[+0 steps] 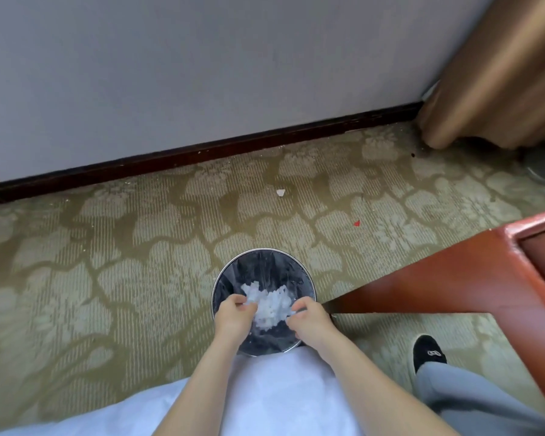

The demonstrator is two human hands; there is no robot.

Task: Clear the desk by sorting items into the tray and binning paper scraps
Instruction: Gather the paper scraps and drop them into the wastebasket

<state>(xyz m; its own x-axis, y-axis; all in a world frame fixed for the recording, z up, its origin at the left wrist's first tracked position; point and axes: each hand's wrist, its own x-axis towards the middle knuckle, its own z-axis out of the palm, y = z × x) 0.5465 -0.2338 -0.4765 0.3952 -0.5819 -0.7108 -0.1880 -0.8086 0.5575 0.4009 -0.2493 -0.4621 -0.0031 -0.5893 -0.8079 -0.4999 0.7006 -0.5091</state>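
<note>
Binning the scraps well means letting go only while the wad of crumpled white paper scraps [269,305] sits squarely over the mouth of the round metal bin [261,252], which is lined with dark plastic. I judge the best move is to lower both hands a little inside the rim, spread the fingers all at once, and shake off any bits that cling. Loose pieces are light and could drift onto the patterned olive carpet [107,247]. A small white scrap [280,192] and a small red scrap [356,223] lie there, well apart from the bin.

The left hand [233,319] reaches down over the near-left side of the bin, fingers curled in, pinching the wad's left edge. The right hand [310,320] mirrors it opposite, fingers curled, gripping the right edge. Both bare forearms run up from the bottom of the view and converge on the bin. Whether the wad hangs above the liner or rests on it cannot be told. The reddish-brown wooden desk [453,278] juts in from the right, its leg just beside the bin. No tray is in view.
</note>
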